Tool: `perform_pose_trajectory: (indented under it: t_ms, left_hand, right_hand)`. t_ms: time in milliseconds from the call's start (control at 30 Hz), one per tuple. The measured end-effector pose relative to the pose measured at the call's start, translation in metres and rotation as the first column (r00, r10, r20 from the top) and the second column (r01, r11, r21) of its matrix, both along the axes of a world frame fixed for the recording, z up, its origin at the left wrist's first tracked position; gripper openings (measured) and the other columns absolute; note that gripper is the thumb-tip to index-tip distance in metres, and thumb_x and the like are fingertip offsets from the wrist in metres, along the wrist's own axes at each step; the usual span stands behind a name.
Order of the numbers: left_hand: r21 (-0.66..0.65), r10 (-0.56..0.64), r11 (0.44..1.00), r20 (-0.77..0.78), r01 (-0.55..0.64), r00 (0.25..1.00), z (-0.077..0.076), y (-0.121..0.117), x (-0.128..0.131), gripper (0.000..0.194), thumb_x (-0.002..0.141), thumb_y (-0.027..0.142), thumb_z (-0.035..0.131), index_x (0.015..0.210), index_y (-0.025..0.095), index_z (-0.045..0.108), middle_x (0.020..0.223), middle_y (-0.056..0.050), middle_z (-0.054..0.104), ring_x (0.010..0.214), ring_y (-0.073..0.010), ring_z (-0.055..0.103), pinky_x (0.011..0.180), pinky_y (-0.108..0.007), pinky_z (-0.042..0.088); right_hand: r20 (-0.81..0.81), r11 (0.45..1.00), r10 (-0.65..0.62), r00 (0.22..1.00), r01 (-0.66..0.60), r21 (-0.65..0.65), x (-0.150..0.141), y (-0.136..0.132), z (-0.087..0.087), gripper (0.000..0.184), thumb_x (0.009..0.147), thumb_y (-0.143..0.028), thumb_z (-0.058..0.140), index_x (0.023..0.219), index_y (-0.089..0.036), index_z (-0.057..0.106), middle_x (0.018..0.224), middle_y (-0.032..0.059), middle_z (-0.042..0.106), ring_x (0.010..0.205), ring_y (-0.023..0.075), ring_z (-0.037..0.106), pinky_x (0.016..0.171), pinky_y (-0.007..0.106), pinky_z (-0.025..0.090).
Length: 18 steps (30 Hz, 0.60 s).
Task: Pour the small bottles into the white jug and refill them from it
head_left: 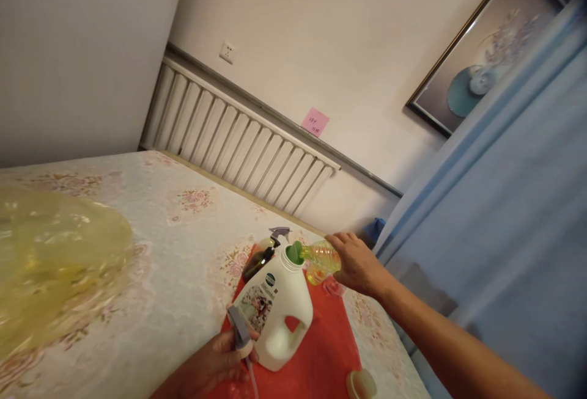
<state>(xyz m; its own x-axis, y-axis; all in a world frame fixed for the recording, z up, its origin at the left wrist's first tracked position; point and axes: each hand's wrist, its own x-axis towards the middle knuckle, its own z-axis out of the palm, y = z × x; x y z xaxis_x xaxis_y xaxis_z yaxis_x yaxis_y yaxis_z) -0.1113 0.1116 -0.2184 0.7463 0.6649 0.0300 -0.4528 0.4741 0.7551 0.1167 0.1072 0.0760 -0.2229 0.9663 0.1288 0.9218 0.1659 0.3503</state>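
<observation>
My right hand (pixel 360 263) is closed around a clear ribbed bottle (pixel 322 256) of yellowish liquid. The bottle is tipped sideways, its neck at a green funnel-like piece (pixel 295 252) in the mouth of a white jug (pixel 288 307). The jug stands tilted in view, with a flower-printed label and a side handle. Below it on the left, my left hand (pixel 224 353) grips a grey trigger spray head (pixel 240 329) with a pale collar and a thin tube hanging down. Whether liquid is flowing cannot be made out.
A red mat (pixel 328 332) lies under the jug on the flowered tablecloth (pixel 178 277). Behind the jug is a dark spray bottle (pixel 254 264); a pale cap (pixel 361 384) sits at the front. A large yellow translucent bag (pixel 59 264) is on the left, a blue curtain (pixel 499 228) on the right.
</observation>
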Motion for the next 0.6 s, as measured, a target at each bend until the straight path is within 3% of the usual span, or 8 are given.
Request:
perform_pose_trajectory:
  t_ms: [600]
  left_hand:
    - [0.008, -0.013, 1.0, 0.014, 0.013, 1.0, -0.0017, 0.0012, -0.0004, 0.032, 0.082, 0.033, 0.067, 0.11, 0.017, 0.061, 0.093, -0.008, 0.064, 0.08, -0.0165, 0.059, 0.073, -0.031, 0.048]
  right_hand:
    - [0.045, 1.0, 0.011, 0.999, -0.012, 0.017, -0.0001, 0.0022, 0.0026, 0.068, 0.062, -0.015, 0.062, 0.129, -0.019, 0.049, 0.127, 0.0108, 0.055, 0.11, 0.0291, 0.046, 0.094, 0.038, 0.036]
